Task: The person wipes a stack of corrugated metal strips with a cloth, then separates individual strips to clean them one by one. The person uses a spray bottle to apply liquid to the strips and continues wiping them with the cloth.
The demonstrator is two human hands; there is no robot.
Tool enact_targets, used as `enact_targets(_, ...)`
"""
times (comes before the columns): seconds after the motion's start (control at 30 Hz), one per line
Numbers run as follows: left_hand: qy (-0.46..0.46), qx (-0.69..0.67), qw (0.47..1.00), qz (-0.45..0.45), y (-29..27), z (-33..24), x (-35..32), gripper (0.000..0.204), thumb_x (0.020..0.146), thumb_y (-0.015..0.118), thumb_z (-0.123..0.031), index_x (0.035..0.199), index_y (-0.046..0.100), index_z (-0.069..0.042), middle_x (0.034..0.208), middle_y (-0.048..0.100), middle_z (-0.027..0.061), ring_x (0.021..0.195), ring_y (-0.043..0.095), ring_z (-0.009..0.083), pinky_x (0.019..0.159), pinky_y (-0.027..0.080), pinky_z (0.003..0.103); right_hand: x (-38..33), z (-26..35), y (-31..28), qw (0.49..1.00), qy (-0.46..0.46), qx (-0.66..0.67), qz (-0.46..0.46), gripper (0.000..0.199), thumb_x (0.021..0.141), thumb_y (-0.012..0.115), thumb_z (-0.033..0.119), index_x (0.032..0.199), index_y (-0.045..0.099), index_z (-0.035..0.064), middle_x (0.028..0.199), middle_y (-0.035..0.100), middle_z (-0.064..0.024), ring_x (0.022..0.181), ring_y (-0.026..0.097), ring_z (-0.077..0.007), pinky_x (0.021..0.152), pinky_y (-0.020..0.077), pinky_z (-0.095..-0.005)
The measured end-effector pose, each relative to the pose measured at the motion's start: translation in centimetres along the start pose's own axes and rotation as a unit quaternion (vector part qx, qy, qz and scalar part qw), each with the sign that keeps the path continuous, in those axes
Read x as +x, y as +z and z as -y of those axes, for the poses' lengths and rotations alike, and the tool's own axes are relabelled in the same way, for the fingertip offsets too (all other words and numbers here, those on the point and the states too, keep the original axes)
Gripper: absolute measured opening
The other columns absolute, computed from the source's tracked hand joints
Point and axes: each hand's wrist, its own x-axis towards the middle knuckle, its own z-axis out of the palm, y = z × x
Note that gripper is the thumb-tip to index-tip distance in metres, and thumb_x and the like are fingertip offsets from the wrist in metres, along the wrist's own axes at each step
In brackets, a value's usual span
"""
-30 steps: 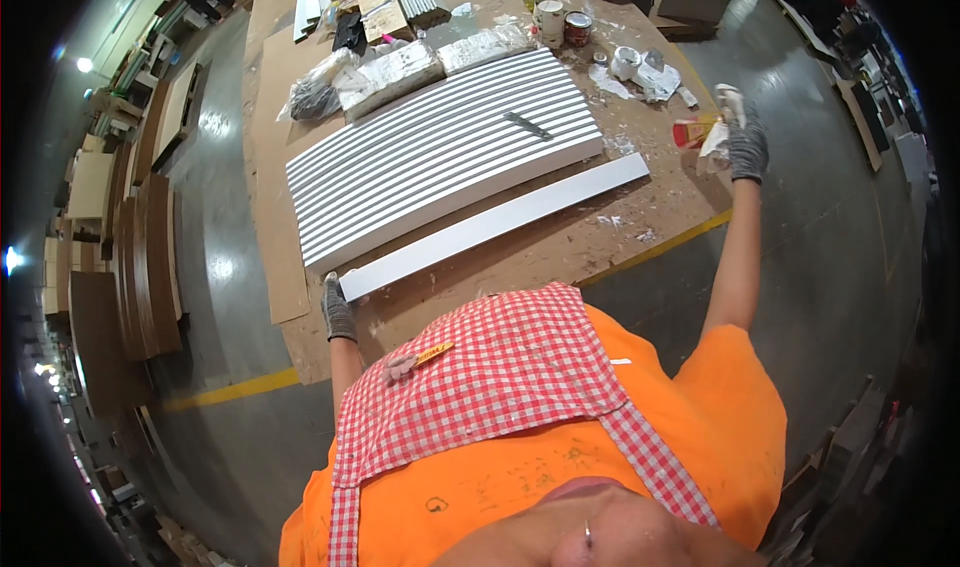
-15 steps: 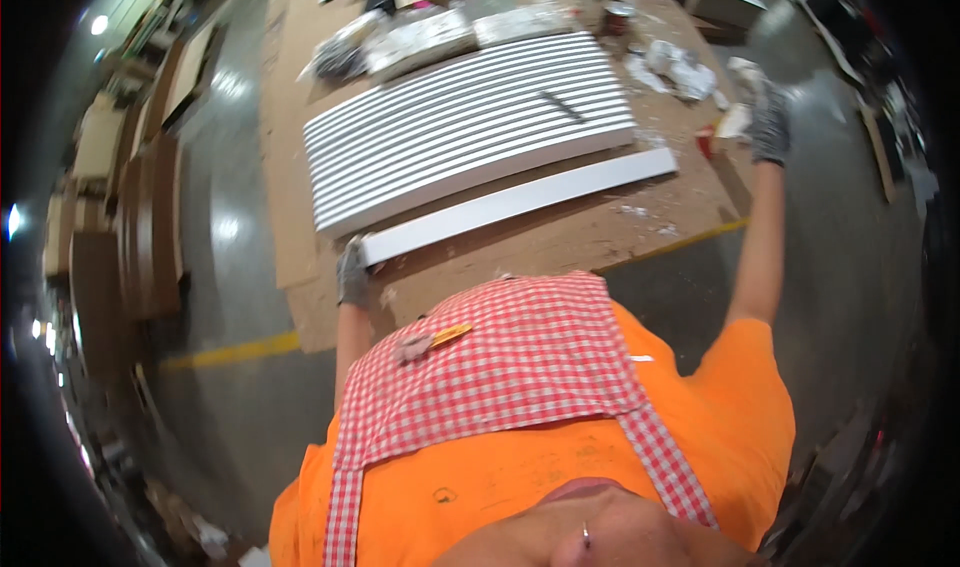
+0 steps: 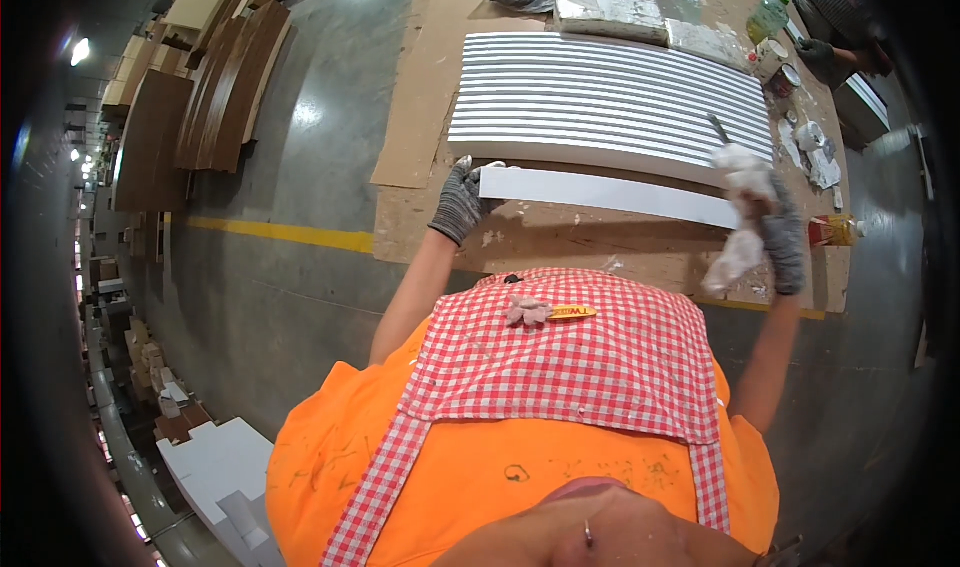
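Tabletop [image 3: 560, 239], near edge — white strip [image 3: 610, 191]
Left hand [image 3: 463, 203], fingers curled round its end — right hand [image 3: 783, 235], blurred, fingers closed on cloth [image 3: 735, 261]

Left hand [image 3: 463, 203] gloved, curled; right hand [image 3: 784, 237] gloved, blurred; forearms [image 3: 415, 292] well apart, stretched forward.

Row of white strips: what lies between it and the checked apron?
In the head view: a single white strip, left hand at its left end, right hand with a white cloth by its right, then brown tabletop.
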Motion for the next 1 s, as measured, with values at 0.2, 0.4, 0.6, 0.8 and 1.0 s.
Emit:
enact_targets(0.2, -0.049, -0.062, 0.995, 0.064, 2.4, 0.8, -1.5, 0.057, 0.095, 0.035, -0.043, 0.128, 0.047, 0.002, 0.128, 0.052, 0.0182, 0.115, 0.052, 0.0361, 0.095, 0.045, 0.05, 1.8, 4.6, 21.3, 0.979, -0.102, -0.16, 0.071, 0.048, 0.081, 0.06, 0.008, 0.128, 0.051, 0.0105, 0.13, 0.051, -0.0128, 0.124, 0.044, -0.0295, 0.105, 0.0344, -0.0409)
enact_targets(0.4, -0.095, -0.03, 0.989, 0.11, 1.8, 1.0, -1.7, 0.055, 0.096, 0.034, -0.046, 0.131, 0.043, -0.004, 0.131, 0.048, 0.0159, 0.12, 0.047, 0.0324, 0.101, 0.039, 0.048, 1.1, 12.3, 31.3, 0.924, -0.149, -0.286, 0.202, 0.068, 0.08, 0.061, 0.026, 0.142, 0.034, 0.0158, 0.148, 0.027, -0.0138, 0.139, 0.02, -0.0297, 0.114, 0.0133, -0.0462)
enact_targets(0.6, -0.092, -0.004, 0.991, 0.096, 3.4, 0.1, -3.3, 0.061, 0.088, 0.054, -0.05, 0.122, 0.049, 0.0, 0.119, 0.056, 0.0173, 0.11, 0.055, 0.0329, 0.096, 0.046, 0.049, -0.3, 8.4, 26.6, 0.866, 0.025, -0.49, 0.099, 0.05, 0.086, 0.054, 0.033, 0.133, 0.048, 0.0211, 0.151, 0.022, -0.0135, 0.14, 0.012, -0.036, 0.113, 0.0058, -0.0507)
enact_targets(0.8, -0.048, 0.098, 0.991, 0.083, 3.1, 0.8, -3.0, 0.045, 0.089, 0.058, -0.039, 0.119, 0.053, -0.006, 0.114, 0.058, 0.0145, 0.1, 0.06, 0.0297, 0.088, 0.053, 0.047, -2.1, 3.8, 27.5, 0.899, -0.121, -0.407, -0.106, 0.042, 0.085, 0.054, 0.022, 0.126, 0.049, 0.0151, 0.135, 0.042, -0.0164, 0.135, 0.028, -0.0325, 0.11, 0.0191, -0.049)
enact_targets(1.0, 0.008, 0.167, 0.979, 0.115, 2.6, 0.9, -3.6, 0.041, 0.091, 0.058, -0.026, 0.124, 0.05, -0.003, 0.118, 0.053, 0.0132, 0.108, 0.054, 0.0284, 0.09, 0.052, 0.044, -2.8, 7.7, 30.1, 0.946, -0.02, -0.322, -0.032, 0.052, 0.082, 0.059, 0.012, 0.132, 0.049, 0.0158, 0.148, 0.028, -0.0111, 0.139, 0.021, -0.0277, 0.115, 0.0149, -0.0404)
